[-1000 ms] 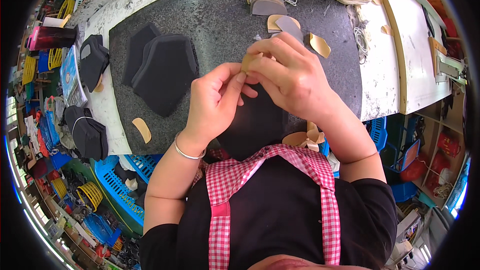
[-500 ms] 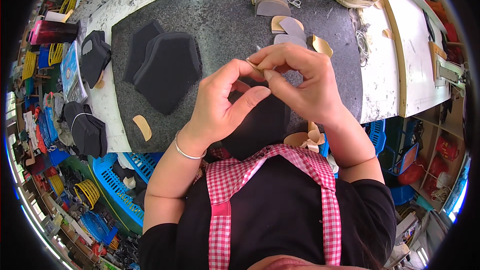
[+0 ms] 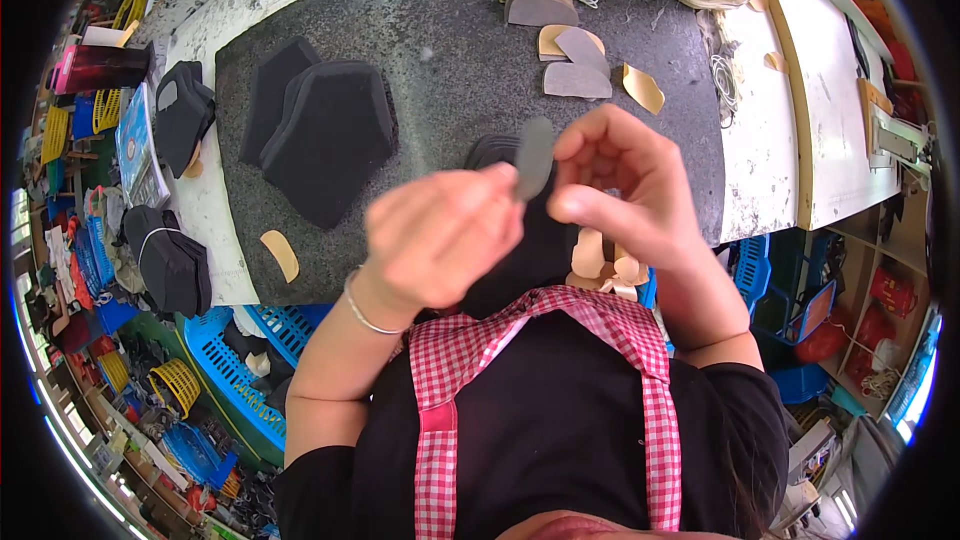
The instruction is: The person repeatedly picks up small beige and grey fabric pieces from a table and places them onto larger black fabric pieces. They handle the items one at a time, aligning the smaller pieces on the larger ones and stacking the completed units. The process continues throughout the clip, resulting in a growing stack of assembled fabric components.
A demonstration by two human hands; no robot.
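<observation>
Head view: a grey piece point(image 3: 536, 155) was pinched in the left hand point(image 3: 440, 235), the right hand point(image 3: 630, 185) parted; tan scraps point(image 3: 588, 255) were seen loose, stacked grey pieces point(image 3: 541, 10) left unheld.

Beyond the left fingers point(image 3: 488, 202), bare board point(image 3: 440, 105) leaves passage between black stack point(image 3: 330, 140) and grey pieces point(image 3: 577, 81).

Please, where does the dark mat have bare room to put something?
Bare: the dark mat between large black pieces and grey pieces, also right of the curved tan piece. Crowded: around left hand, right hand and black stack.
</observation>
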